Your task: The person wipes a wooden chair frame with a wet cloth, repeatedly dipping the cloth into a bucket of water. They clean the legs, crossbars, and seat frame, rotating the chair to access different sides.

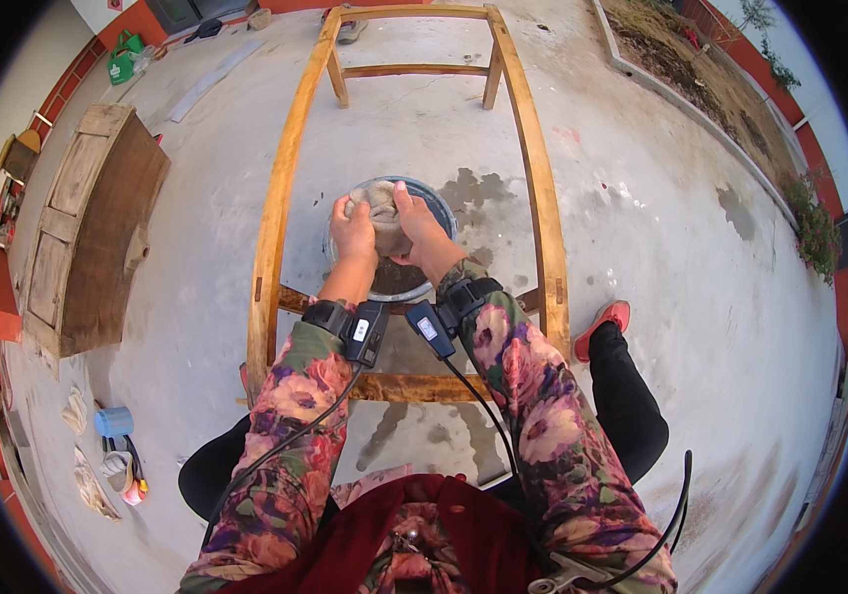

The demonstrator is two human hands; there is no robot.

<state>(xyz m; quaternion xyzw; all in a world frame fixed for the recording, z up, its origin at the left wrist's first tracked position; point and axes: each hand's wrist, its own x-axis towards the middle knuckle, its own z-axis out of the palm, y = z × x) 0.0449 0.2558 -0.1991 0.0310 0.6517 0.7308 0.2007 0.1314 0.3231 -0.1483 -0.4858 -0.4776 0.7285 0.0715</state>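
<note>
Both my hands hold one wet, bunched grey-beige cloth (383, 211) above a round basin (442, 209) of dark water. My left hand (354, 232) grips the cloth's left side, and my right hand (422, 229) grips its right side, thumb on top. The basin stands on the concrete inside an open wooden frame with legs (275, 200), which lies around it and reaches from close to my body to the far side. The cloth's underside is partly hidden by my hands.
A wooden cabinet (89, 230) stands on the left. Nearer, a blue container (113, 422) and rags (89, 482) lie on the ground. Wet patches (474, 189) mark the concrete. Cables run along both my forearms. A raised bed with a kerb (698, 119) borders the right.
</note>
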